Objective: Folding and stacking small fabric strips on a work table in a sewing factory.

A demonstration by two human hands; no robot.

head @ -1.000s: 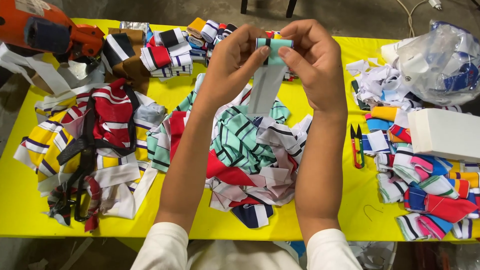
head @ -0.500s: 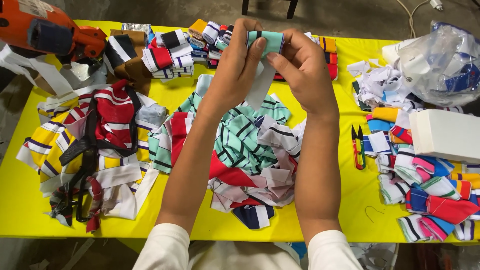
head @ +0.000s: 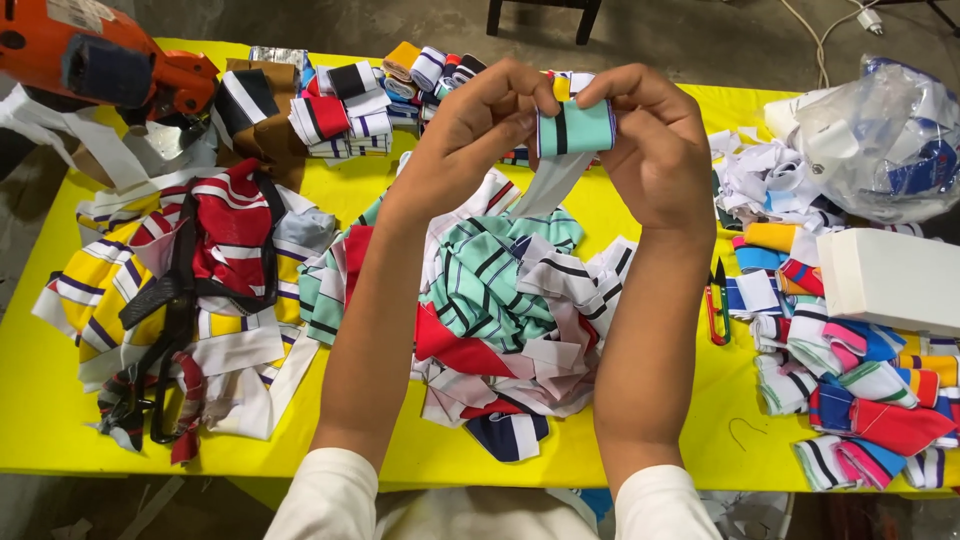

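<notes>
Left hand (head: 470, 130): raised above the table; fingers curled, thumb and fingertips pinching the left edge of the teal strip; forearm bare, white sleeve at the elbow.
Right hand (head: 655, 140): raised level with the left; fingers bent over, pinching the right edge of the same strip; knuckles toward the camera.
Teal strip (head: 575, 128): a small folded band of ribbed knit cloth, teal with one dark stripe down the middle and a pale edge; held taut between both hands, above the far half of the table; a paler grey-white tail hangs down from it toward the heap below.
Heap of scraps (head: 500, 300): soft knit offcuts piled between the forearms; mint green with dark stripes, red, white, navy; crumpled and overlapping.
Table (head: 40, 420): flat top covered in smooth bright yellow.
Left pile (head: 210, 250): red, white and yellow striped pieces lying loose, with black straps (head: 170, 310) draped across them.
Folded bundles (head: 340, 110): neat little stacks of striped bands along the far edge; white, black, red, orange.
Orange machine (head: 90, 55): hard, glossy casing at the far left corner.
Snips (head: 717, 300): small thread cutters with red and green handles, lying flat just right of the right forearm.
White box (head: 890, 280): plain rectangular block at the right, resting on coloured scraps.
Plastic bag (head: 880, 130): clear, crinkled, stuffed with cloth, at the far right corner.
</notes>
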